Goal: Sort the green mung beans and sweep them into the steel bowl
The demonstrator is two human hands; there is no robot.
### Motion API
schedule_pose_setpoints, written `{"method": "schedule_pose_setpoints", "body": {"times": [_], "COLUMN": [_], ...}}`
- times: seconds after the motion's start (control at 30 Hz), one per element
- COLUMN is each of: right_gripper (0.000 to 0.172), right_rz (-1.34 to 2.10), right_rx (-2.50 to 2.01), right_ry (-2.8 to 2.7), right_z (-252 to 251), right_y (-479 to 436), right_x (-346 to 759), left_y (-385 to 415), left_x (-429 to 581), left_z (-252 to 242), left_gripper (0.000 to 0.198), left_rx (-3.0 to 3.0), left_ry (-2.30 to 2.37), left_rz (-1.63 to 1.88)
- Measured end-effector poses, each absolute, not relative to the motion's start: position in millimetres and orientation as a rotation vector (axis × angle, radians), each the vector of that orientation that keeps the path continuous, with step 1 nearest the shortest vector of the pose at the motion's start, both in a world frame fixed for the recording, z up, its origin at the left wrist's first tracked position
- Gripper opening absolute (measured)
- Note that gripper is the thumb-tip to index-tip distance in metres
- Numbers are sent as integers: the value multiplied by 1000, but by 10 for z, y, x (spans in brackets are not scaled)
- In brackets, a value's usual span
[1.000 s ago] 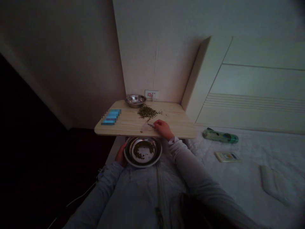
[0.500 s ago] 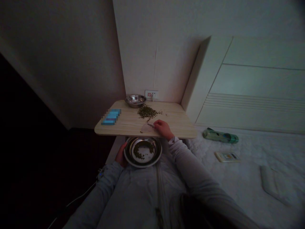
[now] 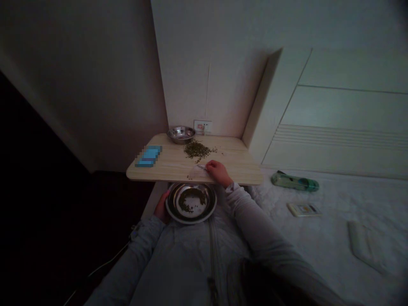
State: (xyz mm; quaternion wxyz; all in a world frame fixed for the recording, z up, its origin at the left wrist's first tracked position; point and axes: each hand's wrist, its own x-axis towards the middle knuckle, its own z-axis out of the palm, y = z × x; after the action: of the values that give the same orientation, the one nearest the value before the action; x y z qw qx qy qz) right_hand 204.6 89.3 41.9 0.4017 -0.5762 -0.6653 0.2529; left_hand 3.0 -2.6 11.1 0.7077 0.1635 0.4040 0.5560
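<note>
My left hand (image 3: 162, 208) grips the left rim of a round steel bowl (image 3: 191, 219), held over my lap just below the table's front edge. Small green beans or seeds (image 3: 188, 197) lie in a curved band on its bottom. My right hand (image 3: 219, 172) is closed, pinching a thin, pale, see-through flat piece (image 3: 199, 171) against the tabletop; its exact kind is unclear. A few loose grains sit at that piece's left edge. Beyond it, a heap of the same green grains (image 3: 197, 149) is spread on the wooden table (image 3: 168, 168).
At the table's back left stands a second steel bowl (image 3: 181, 135). A blue, blurred-out flat object (image 3: 148, 156) lies on the left. A wall socket (image 3: 203, 126) is behind. On the bed to the right are a green bottle (image 3: 295, 182), a phone (image 3: 304, 209) and a pale pouch-like item (image 3: 366, 246).
The see-through piece has shifted slightly and a few grains by its left edge have moved toward the table's front edge. My left hand and the bowl stay put.
</note>
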Motion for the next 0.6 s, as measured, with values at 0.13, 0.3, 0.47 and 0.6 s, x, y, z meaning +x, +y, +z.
{"method": "schedule_pose_setpoints", "body": {"times": [0.13, 0.3, 0.47, 0.6], "right_gripper": [17, 17, 17, 17], "right_rz": [639, 642, 653, 646], "right_rx": [-1459, -1455, -1445, -1445], "right_ry": [-1677, -1684, -1682, -1676], "right_z": [416, 428, 436, 438], "right_y": [896, 890, 888, 885], "right_x": [2048, 2048, 2044, 2045], "left_y": [-25, -28, -32, -38], "left_x": [27, 30, 35, 40], "left_z": [101, 122, 132, 141], "left_gripper": [27, 28, 28, 29], "left_rx": [397, 404, 378, 352], "left_ry": [891, 900, 882, 874], "left_rz": [1248, 1235, 1224, 1228]}}
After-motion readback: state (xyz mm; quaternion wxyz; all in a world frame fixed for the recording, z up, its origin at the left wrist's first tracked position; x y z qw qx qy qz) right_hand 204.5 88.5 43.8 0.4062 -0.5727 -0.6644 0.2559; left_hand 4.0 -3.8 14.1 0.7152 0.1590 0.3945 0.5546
